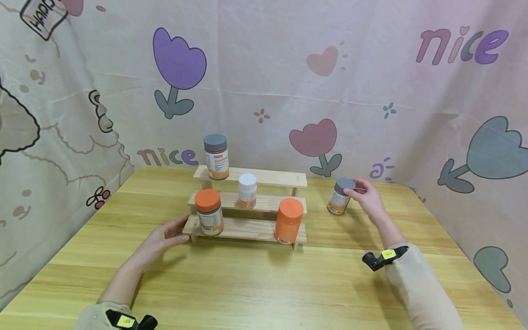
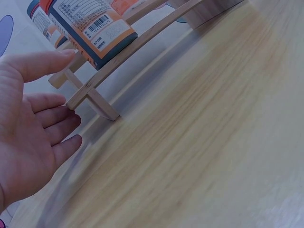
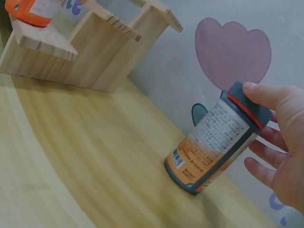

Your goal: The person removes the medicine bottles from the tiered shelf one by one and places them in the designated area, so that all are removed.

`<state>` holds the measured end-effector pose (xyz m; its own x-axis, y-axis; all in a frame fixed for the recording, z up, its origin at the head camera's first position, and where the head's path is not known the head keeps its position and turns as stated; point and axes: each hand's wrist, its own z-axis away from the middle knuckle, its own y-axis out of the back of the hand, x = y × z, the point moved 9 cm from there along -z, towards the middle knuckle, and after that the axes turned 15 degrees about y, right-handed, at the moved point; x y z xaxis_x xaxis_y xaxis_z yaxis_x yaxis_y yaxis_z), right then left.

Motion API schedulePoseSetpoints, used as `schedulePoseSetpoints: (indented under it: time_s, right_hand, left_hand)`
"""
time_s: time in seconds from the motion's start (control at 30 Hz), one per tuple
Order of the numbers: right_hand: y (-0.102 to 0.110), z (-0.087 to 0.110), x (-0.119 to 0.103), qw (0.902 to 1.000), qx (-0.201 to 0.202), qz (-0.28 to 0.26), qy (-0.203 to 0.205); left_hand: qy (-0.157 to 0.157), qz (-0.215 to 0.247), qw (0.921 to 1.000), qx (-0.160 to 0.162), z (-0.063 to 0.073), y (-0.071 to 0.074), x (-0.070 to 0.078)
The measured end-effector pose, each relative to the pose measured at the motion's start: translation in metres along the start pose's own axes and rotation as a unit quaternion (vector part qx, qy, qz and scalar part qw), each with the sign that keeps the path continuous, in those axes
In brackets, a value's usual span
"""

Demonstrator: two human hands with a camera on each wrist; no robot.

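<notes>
My right hand (image 1: pixel 368 200) pinches a supplement bottle (image 1: pixel 338 201) by its grey cap, thumb on the near side. This bottle, with a white and orange label, stands slightly tilted at the tabletop, right of a three-step wooden display rack (image 1: pixel 247 229). In the right wrist view the thumb presses the cap (image 3: pixel 249 105), and the other fingers lie partly behind it. My left hand (image 1: pixel 162 240) is at the left end of the rack's lowest step. Its fingertips (image 2: pixel 71 114) reach the step's end, with the thumb stretched above, near an orange-capped bottle (image 1: pixel 209 213).
On the top step stands another grey-capped bottle (image 1: pixel 216 156). A small white-capped bottle (image 1: pixel 247 190) is on the middle step, and an orange bottle (image 1: pixel 288 221) at the lowest step's right end. Behind the wooden table (image 1: pixel 247 288) hangs a printed cloth (image 1: pixel 255 59).
</notes>
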<state>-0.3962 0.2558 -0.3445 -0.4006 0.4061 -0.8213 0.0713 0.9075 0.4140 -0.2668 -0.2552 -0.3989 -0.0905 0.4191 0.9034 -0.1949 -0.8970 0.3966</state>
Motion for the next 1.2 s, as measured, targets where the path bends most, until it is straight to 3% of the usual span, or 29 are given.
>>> schedulePoseSetpoints:
  time_s: [0.43, 0.67, 0.9, 1.2]
  right_hand:
    - [0.018, -0.016, -0.036, 0.9989, 0.019, 0.018, 0.039]
    - [0.019, -0.027, -0.061, 0.9991, -0.003, 0.021, 0.037]
    - [0.009, -0.045, -0.094, 0.9987, -0.023, 0.006, 0.046]
    - [-0.020, -0.063, -0.136, 0.9950, -0.067, -0.021, 0.071]
  left_hand:
    - [0.000, -0.003, 1.0000, 0.001, 0.000, 0.001, 0.002]
    - [0.002, 0.000, 1.0000, -0.001, 0.001, 0.000, 0.001]
    - [0.003, 0.002, 1.0000, -0.003, 0.001, -0.001, 0.000]
    - [0.003, 0.002, 1.0000, -0.003, 0.001, -0.001, 0.001]
